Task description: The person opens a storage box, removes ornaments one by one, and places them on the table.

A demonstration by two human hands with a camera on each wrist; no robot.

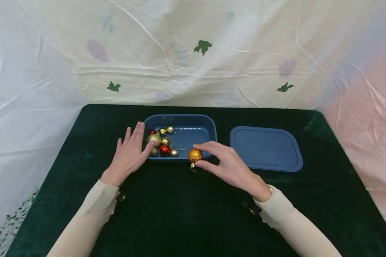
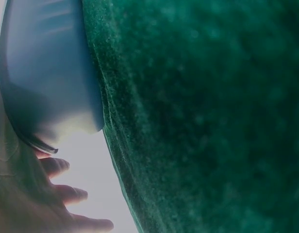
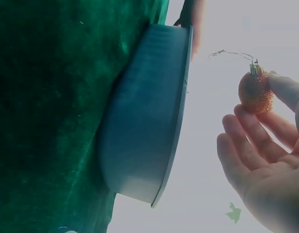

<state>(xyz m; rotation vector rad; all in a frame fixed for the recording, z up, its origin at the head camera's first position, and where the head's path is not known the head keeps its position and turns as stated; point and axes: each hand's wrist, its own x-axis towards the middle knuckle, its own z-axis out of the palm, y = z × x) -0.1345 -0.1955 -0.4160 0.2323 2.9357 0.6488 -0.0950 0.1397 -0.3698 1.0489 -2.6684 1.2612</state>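
My right hand (image 1: 226,164) pinches an orange glitter Christmas ball (image 1: 195,155) between thumb and fingers, over the front rim of a blue plastic box (image 1: 193,137). In the right wrist view the ball (image 3: 256,91) hangs in the fingertips, with its gold cap and a thin wire loop on top. My left hand (image 1: 128,153) lies with straight, spread fingers along the box's left end, its thumb reaching over the rim to a large gold glitter ball (image 1: 154,140). Several small balls, among them a shiny red ball (image 1: 165,150), lie in the box's left half.
A flat blue lid (image 1: 266,148) lies on the dark green cloth to the right of the box. The green-covered table (image 1: 180,207) reaches back to a pale hanging cloth (image 1: 193,78) with leaf shapes.
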